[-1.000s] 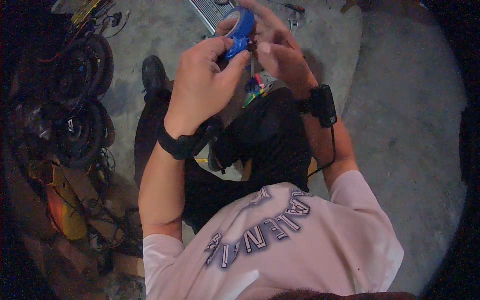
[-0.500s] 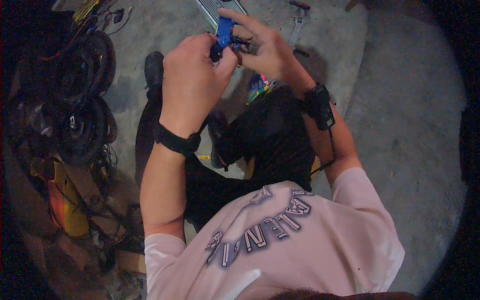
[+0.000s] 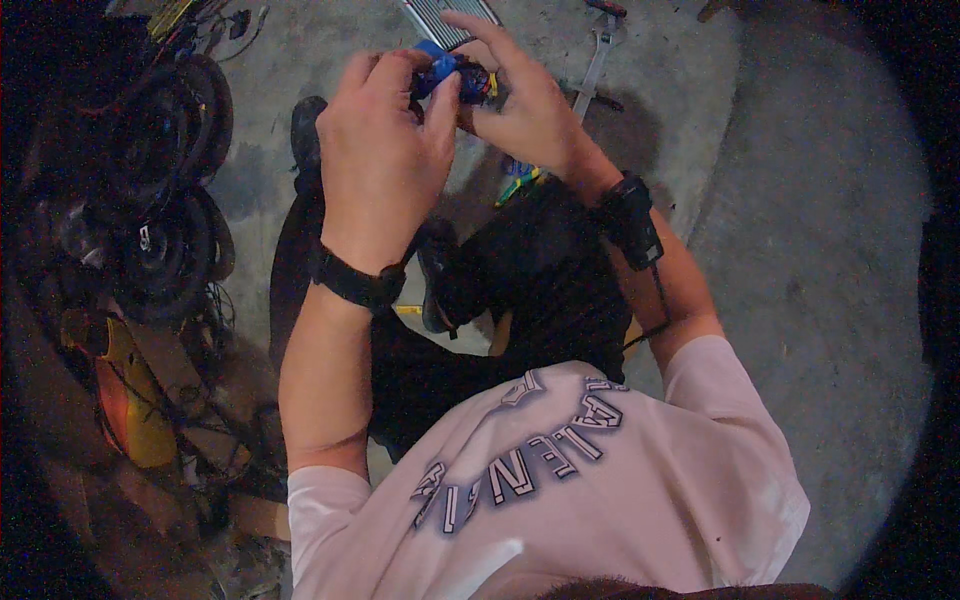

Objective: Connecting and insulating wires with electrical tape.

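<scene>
Left hand [image 3: 385,165] and right hand [image 3: 525,110] raised together, both pinching a small blue part [image 3: 445,75] between fingertips. Below, concrete floor [image 3: 800,250]; black wheels [image 3: 165,200] stacked at left.

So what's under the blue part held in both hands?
Below the blue part, between left hand and right hand, lie grey concrete floor and a ribbed metal plate. The hands cover the rest.
</scene>
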Available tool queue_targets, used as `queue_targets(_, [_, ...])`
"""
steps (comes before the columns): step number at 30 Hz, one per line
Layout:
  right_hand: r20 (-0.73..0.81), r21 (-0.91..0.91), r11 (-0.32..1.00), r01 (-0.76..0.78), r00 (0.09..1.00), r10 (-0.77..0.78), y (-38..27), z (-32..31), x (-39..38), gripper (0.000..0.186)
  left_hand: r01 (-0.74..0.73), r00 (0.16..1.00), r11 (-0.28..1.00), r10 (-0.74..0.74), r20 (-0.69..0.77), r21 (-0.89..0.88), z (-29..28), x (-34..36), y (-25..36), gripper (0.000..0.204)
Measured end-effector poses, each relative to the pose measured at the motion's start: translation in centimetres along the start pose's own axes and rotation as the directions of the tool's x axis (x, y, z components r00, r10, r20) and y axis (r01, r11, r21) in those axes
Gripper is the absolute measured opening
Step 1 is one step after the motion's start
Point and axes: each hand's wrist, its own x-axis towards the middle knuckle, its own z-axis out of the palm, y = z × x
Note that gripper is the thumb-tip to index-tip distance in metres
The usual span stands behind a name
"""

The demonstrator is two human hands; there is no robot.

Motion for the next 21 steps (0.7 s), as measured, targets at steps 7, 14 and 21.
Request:
queue_targets(7, [-0.322, -0.090, 0.990, -0.113, 0.943, 0.078, -0.2, 3.3, -1.0, 0.071, -0.047, 0.997, 0.998, 0.044, -0.058, -0.035, 0.2, 0.1, -0.1, 0.021])
queue_targets(14, [-0.449, -0.648, 0.756, -0.090, 0.847, -0.284, -1.3, 4.1, -0.5, 0.052, 0.036, 0.999, 0.999, -0.036, -0.025, 0.012, 0.9, 0.1, -1.5, 0.024])
queue_targets(21, [-0.498, -0.463, 0.856, -0.231, 0.866, -0.036, -1.3, 5.8, -1.1, 0.049, 0.006, 0.999, 1.000, -0.006, -0.047, 0.007, 1.4, -0.1, -3.0, 0.024])
